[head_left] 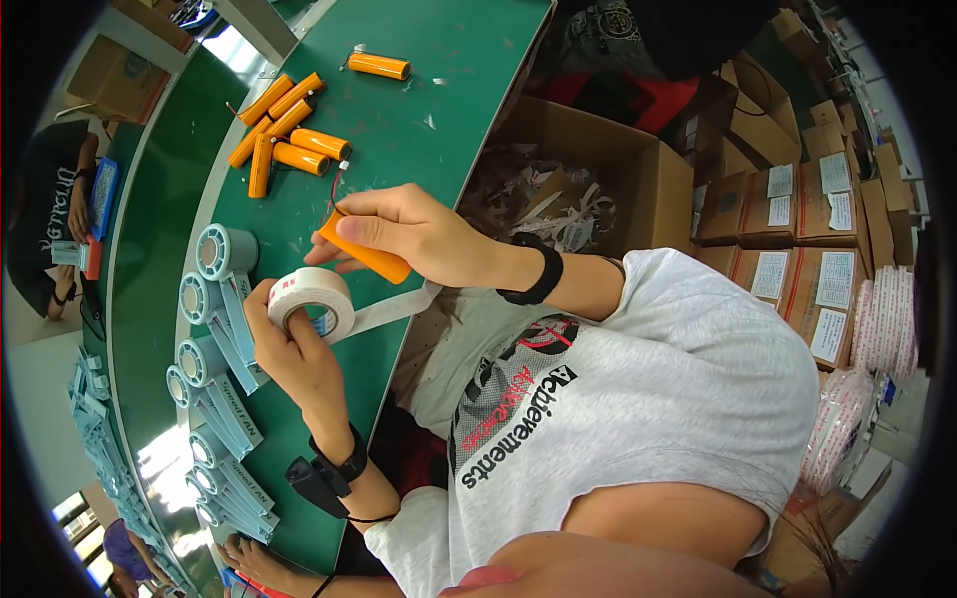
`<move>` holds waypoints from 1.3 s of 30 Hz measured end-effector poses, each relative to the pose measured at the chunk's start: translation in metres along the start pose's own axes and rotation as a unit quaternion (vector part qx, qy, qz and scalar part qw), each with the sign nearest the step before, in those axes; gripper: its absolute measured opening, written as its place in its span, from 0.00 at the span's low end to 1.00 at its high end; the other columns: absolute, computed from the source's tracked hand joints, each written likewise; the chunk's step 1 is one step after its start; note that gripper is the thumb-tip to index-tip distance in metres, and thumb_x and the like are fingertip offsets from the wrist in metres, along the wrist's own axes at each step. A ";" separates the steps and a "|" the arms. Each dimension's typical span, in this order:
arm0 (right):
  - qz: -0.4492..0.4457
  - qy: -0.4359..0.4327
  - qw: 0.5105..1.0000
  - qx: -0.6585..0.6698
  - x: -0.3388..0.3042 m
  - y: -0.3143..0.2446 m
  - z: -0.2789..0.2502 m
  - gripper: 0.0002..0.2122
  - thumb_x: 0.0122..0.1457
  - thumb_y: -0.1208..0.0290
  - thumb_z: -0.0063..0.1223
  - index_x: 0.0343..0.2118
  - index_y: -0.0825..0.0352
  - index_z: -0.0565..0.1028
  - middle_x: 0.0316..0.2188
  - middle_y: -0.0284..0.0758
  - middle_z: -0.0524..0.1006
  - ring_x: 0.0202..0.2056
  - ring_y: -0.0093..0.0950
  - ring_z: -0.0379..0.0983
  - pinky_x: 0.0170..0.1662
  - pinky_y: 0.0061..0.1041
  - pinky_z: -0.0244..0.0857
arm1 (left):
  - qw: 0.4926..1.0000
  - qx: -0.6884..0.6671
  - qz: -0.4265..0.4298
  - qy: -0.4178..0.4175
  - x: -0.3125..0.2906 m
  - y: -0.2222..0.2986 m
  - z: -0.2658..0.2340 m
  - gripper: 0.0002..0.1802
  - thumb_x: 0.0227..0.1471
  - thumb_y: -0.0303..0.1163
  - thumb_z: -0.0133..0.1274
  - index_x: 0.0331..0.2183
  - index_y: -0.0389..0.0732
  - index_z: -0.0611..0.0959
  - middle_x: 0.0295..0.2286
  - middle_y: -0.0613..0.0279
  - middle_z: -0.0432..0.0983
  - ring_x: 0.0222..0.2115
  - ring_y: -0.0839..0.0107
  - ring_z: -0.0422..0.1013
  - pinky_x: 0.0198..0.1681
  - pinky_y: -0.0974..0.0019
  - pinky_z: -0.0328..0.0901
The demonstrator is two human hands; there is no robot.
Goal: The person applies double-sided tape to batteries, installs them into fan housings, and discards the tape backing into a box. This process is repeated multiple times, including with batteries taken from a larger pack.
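Note:
My right hand [424, 234] is closed around an orange cylindrical battery pack [369, 252], its thumb pressed on the top. A thin red and dark wire with a small white connector runs from the pack's upper end. Just below, my left hand [297, 354] grips a roll of white tape [311, 294], its fingers through and around the core. A pale strip of tape [384, 312] stretches from the roll toward the table's edge, under the right hand. The battery pack and the roll are close together, with a small gap between them.
Several orange battery packs [299, 145] lie on the green table [419, 130]. Light-blue handheld fans [221, 384] line its left side. Beyond the table edge stands a carton [638, 189] of white scraps. Another person's hand [254, 560] rests at lower left; a co-worker [60, 199] is opposite.

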State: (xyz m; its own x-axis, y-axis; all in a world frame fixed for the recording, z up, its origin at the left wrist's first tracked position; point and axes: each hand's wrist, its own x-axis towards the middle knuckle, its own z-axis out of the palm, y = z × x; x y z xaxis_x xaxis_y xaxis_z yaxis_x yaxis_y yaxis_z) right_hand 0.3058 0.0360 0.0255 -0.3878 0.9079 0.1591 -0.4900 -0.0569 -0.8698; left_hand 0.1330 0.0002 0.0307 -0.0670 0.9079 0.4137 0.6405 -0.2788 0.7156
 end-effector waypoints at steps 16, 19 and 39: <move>-0.078 0.170 0.960 0.207 0.024 0.016 0.031 0.14 0.62 0.64 0.37 0.40 0.72 0.67 0.40 0.44 0.73 0.42 0.32 0.72 0.46 0.28 0.65 | 0.966 -0.184 -0.165 0.080 -0.007 0.021 0.034 0.14 0.45 0.18 0.40 0.38 0.32 0.69 0.26 0.54 0.70 0.24 0.67 0.69 0.27 0.65 0.65; -0.108 0.185 0.942 0.258 0.037 0.014 0.026 0.15 0.63 0.63 0.36 0.40 0.72 0.66 0.40 0.45 0.73 0.43 0.33 0.71 0.47 0.30 0.65 | 0.953 -0.201 -0.193 0.122 -0.024 0.020 0.048 0.15 0.45 0.19 0.41 0.40 0.32 0.68 0.26 0.55 0.70 0.23 0.67 0.69 0.27 0.63 0.65; -0.210 -0.027 0.911 -0.354 0.010 -0.040 -0.027 0.17 0.46 0.82 0.56 0.41 0.63 0.70 0.33 0.30 0.71 0.35 0.22 0.70 0.40 0.20 0.68 | 0.942 0.251 -0.003 -0.223 0.095 -0.030 -0.043 0.25 0.41 0.35 0.58 0.45 0.44 0.75 0.44 0.50 0.66 0.45 0.52 0.63 0.47 0.61 0.59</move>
State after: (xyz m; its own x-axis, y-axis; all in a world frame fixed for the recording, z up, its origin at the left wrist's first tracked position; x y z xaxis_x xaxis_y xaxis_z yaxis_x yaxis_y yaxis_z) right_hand 0.3425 0.0584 0.0492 -0.3291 0.7657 0.5527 0.0145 0.5893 -0.8078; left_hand 0.0746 0.0813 0.0720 0.1848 0.9814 0.0525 0.9299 -0.1919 0.3137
